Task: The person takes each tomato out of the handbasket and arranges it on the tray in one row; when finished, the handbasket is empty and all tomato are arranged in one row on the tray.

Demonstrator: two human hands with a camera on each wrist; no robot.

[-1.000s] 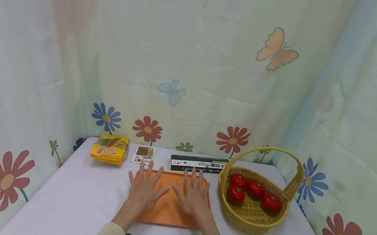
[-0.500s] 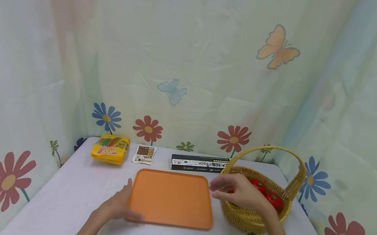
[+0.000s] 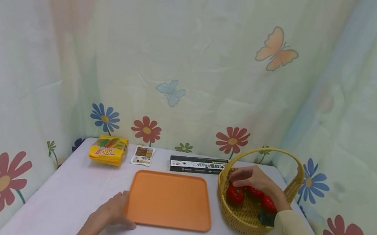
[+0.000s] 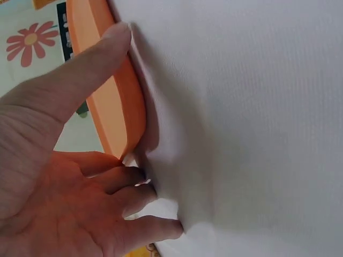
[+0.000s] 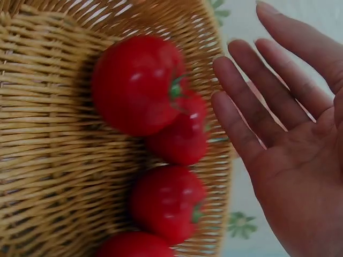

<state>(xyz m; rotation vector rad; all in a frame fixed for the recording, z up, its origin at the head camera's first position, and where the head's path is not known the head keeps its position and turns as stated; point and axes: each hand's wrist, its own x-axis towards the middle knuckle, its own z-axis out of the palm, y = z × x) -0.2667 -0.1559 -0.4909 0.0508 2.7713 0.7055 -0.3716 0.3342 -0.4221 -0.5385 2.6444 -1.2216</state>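
An orange tray (image 3: 170, 200) lies flat on the white-covered table. My left hand (image 3: 112, 210) is at its near left corner. In the left wrist view the straight thumb (image 4: 96, 64) lies against the tray's edge, and the other fingers spread beside the corner, low over the cloth. Over the wicker basket (image 3: 241, 228) on the right is my right hand (image 3: 260, 180), above red tomatoes (image 3: 235, 195). The right wrist view shows its fingers (image 5: 273, 96) extended with nothing between them, apart from the nearest large tomato (image 5: 138, 85). Several tomatoes sit in the basket.
Behind the tray lies a black and white pasta box (image 3: 198, 165). A small brown and white packet (image 3: 142, 155) and a yellow package (image 3: 109, 150) lie at the back left. The basket's tall handle (image 3: 270, 149) arches above its rim. A flowered curtain (image 3: 196, 55) encloses the table.
Both hands have left their spread position over the tray. The left moved to its near left corner; the right moved right and over the basket. Tray and basket stay in place.
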